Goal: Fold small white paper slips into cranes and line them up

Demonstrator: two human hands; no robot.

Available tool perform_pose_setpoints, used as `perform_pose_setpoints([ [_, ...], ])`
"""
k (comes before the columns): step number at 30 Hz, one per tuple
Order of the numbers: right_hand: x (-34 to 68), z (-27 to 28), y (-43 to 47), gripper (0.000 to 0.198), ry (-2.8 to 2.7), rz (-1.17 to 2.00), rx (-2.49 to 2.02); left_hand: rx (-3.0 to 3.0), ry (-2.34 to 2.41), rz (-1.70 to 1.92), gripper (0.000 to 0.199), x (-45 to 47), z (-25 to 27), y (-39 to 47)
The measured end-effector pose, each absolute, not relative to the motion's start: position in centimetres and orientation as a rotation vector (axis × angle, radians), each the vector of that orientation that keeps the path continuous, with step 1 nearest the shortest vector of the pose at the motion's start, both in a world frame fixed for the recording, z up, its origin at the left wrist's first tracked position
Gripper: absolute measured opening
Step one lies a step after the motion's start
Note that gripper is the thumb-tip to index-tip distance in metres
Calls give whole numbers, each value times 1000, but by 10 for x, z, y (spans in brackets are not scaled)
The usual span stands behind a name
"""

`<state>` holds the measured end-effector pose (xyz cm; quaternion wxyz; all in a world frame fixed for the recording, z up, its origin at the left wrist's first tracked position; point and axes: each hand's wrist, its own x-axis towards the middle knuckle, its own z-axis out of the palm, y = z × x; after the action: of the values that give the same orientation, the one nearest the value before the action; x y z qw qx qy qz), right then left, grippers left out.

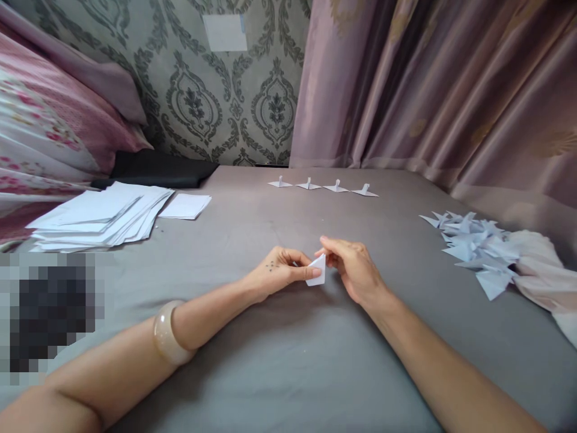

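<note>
Between the thumb and fingers of my left hand (288, 266) is a small piece of folded white paper (318, 273), its point upward, held above the grey sheet. My right hand (354, 264) is curled at the paper's upper right edge, with fingertips touching it; part of that grip is hidden behind the hand and paper. Farther back stands a row of several folded paper cranes (337, 186) with wings spread. A heap of more folded paper cranes (484, 243) lies to the right.
At the left lie a large stack of white paper (103, 216) and a smaller stack of paper squares (186, 206). Behind them is a folded black cloth (162, 168). Curtains (406, 90) hang at the right, and a pale cloth (541, 264) lies beside the heap.
</note>
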<state>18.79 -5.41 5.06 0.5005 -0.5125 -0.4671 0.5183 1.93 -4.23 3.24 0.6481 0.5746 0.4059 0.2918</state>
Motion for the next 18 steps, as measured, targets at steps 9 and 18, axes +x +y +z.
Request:
perform_pose_setpoints([
  [9,183,45,-55,43,-1247,1334,-1342,981,935,928,24,17,25,-29],
  [18,184,40,-52,34,-1160,1268,-1301,933,880,891,33,17,27,-28],
])
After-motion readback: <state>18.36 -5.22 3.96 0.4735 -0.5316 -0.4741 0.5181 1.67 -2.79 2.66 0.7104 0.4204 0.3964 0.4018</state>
